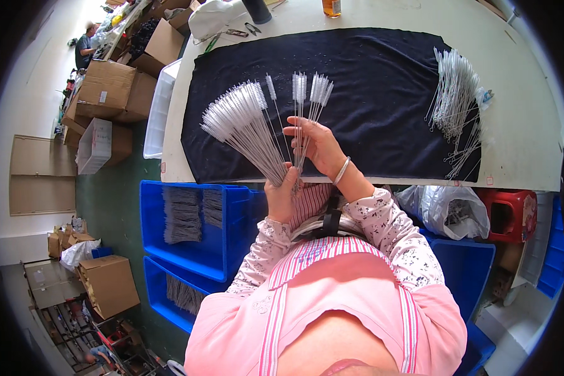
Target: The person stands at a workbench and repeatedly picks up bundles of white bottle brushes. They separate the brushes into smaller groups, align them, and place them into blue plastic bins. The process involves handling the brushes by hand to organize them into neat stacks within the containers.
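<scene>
Your hands are both over the near edge of the surface (520,141). Your left hand (282,199) is closed around the lower stems of the fanned brushes (237,114), white bristle heads pointing up and away from you. The main bundle leans to your left; a single brush (271,86) stands apart beside it. Your right hand (323,147) is at the stems of two smaller clusters, an upright cluster (299,88) and a right-leaning cluster (320,91), with its fingers partly extended; whether it grips them cannot be told.

Behind the heads, a black cloth (363,81) covers much of the surface. At its right end lies a brush pile (456,94). Below the surface, to your left, a blue bin (232,241) contains grey brushes (182,216). Metal snips (252,29) lie beyond the cloth's far edge.
</scene>
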Demonstrator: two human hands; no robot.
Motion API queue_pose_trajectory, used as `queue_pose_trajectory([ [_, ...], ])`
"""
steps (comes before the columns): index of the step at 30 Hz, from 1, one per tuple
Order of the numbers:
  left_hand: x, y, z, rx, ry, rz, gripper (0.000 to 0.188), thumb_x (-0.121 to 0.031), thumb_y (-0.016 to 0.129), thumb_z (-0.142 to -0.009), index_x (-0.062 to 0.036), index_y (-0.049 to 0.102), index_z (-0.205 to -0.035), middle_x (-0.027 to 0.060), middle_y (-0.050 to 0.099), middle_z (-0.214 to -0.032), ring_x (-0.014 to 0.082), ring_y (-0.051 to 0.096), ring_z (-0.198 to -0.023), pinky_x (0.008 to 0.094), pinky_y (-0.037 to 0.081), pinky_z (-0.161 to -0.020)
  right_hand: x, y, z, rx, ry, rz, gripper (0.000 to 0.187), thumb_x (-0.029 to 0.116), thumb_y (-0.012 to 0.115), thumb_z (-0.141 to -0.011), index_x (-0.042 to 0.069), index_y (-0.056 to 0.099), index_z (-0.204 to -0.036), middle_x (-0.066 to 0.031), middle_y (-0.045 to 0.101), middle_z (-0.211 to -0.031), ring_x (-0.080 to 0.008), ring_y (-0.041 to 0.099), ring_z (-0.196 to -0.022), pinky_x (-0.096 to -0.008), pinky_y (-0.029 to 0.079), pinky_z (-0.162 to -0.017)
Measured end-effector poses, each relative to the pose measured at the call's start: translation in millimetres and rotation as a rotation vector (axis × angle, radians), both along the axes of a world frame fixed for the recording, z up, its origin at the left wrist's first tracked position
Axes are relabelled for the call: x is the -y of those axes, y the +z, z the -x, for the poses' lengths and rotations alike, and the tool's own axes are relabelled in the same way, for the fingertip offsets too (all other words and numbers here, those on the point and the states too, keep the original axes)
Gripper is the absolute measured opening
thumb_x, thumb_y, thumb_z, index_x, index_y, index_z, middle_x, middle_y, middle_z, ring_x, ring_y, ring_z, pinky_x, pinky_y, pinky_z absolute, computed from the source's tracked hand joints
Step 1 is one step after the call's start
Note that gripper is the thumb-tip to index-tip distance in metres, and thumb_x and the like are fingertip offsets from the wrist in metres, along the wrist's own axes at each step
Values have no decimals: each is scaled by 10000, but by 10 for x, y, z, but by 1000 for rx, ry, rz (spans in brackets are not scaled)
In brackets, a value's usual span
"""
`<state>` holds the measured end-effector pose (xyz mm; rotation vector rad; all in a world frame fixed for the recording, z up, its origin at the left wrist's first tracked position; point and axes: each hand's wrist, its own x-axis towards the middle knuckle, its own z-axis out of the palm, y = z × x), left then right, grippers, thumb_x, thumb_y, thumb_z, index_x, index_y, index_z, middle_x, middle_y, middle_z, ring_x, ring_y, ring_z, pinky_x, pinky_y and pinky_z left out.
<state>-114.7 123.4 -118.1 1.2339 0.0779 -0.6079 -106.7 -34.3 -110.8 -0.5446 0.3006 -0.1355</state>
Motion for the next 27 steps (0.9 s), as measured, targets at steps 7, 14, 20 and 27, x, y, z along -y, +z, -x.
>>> queue_pose_trajectory([
  [7, -19, -23, -27, -10, -67, 19, 281, -193, 668, -873, -40, 546, -1074, 46, 621, -861, 110, 578, -633, 217, 419, -459, -82, -12, 20, -48, 86, 314, 331, 231, 738, -810, 28, 638, -1052, -45, 664, -890, -102, 594, -760, -236, 478, -697],
  [14, -30, -75, -22, -21, -115, 36, 368, -265, 623, -910, -49, 523, -1190, 58, 626, -917, 130, 596, -648, 220, 414, -443, -125, -87, 19, -100, -17, 314, 205, 152, 747, -794, 30, 664, -938, -1, 630, -787, -70, 524, -633, -230, 479, -590],
  [20, -25, 23, -25, -90, -96, 132, 378, -203, 594, -922, -65, 495, -1260, 44, 620, -954, 126, 592, -672, 237, 423, -465, -121, -65, 37, -115, -52, 218, 141, 118, 728, -816, 33, 655, -901, 19, 587, -695, -56, 511, -562, -193, 428, -535],
  [27, -78, -28, -67, -116, -134, 154, 374, -187, 601, -916, -60, 491, -1251, 45, 621, -923, 153, 604, -674, 249, 419, -457, -143, -52, 43, -89, -43, 209, 145, 154, 721, -827, 39, 659, -890, 21, 596, -722, -49, 505, -584, -196, 417, -538],
])
